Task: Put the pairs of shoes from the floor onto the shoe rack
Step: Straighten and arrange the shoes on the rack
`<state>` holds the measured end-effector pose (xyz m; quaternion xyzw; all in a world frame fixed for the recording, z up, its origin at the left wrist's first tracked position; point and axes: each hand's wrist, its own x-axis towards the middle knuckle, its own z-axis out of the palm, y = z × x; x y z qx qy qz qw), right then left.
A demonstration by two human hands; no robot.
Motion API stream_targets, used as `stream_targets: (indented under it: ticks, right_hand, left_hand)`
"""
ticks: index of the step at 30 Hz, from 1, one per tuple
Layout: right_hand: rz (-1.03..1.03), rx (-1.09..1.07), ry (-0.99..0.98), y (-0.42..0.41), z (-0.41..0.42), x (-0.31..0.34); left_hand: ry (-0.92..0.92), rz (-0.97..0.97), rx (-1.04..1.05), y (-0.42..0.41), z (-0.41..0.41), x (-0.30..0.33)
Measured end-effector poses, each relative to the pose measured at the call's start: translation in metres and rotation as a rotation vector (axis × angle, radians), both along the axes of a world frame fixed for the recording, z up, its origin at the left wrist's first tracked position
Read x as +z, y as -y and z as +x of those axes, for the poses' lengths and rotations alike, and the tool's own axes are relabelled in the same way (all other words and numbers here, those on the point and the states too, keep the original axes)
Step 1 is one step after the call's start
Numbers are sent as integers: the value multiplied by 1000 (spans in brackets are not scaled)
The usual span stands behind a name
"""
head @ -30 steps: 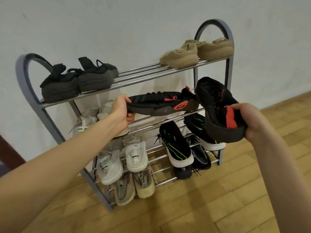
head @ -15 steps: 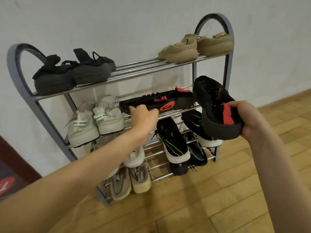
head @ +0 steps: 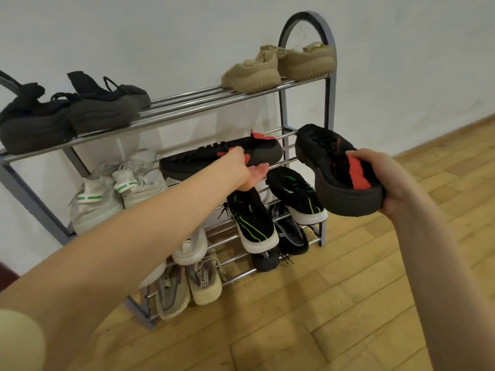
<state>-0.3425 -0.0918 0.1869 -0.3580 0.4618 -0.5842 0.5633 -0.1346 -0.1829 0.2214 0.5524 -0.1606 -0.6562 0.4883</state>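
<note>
A grey metal shoe rack [head: 284, 116] stands against the white wall. One black shoe with red accents [head: 203, 162] lies sideways on the second shelf. My left hand [head: 246, 170] is in front of it, palm up, fingers straight, touching its side near the heel. My right hand [head: 385, 180] grips the heel of the matching black and red shoe [head: 332, 167], held in the air just right of the rack at second-shelf height, toe pointing up toward the wall.
Dark grey shoes [head: 80, 113] and tan shoes [head: 278, 65] sit on the top shelf. White shoes [head: 120, 188] fill the second shelf's left. Black and green shoes [head: 270, 210] and beige shoes [head: 187, 282] occupy lower shelves. Wooden floor [head: 321, 303] lies in front.
My left hand has set the black and red shoe on the second shelf and let go, now lying open against it. The right hand still holds the other shoe.
</note>
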Motion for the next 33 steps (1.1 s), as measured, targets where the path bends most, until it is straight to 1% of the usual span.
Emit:
stream_targets:
  ticks: [3,6,8,11,15,18,21,24,26,28,30,32,33]
  right_hand:
    - [14,-2,-38,-4,-5,-2]
    - [3,-1,-67,-7,-9,-2]
    - [-13,3,-75,-9,-12,0]
    - [-42,10,-100,-10,-13,5]
    - [-36,20,-149,0,-6,8]
    - [-20,23,-168,23,8,11]
    - [-59,67,-112,49,27,16]
    - [-59,131,53,69,46,15]
    - [-32,129,94,76,56,10]
    - [-31,75,113,81,62,4]
    - [-55,-48,133,77,68,-2]
    - [-114,-179,61,73,74,-9]
    - [-147,-203,-16,70,78,-14]
  left_hand:
    - [85,-9,-32,-4,-6,8]
    - [167,-126,-61,-10,-11,6]
    - [252,-223,-51,-7,-9,-1]
    - [352,-300,-16,-4,2,-6]
    - [530,-331,-5,-5,24,-4]
    - [666,-374,-13,-2,42,-4]
    - [812,-407,7,4,58,-8]
    - [775,-383,35,3,67,-13]
    - [780,-405,-31,-6,64,-11]
    - [870,-423,-161,-11,63,-7]
    - [986,-407,-295,-17,64,-3]
    - [1159,-401,-391,-20,68,-5]
    - [1249,-429,-397,-20,71,-8]
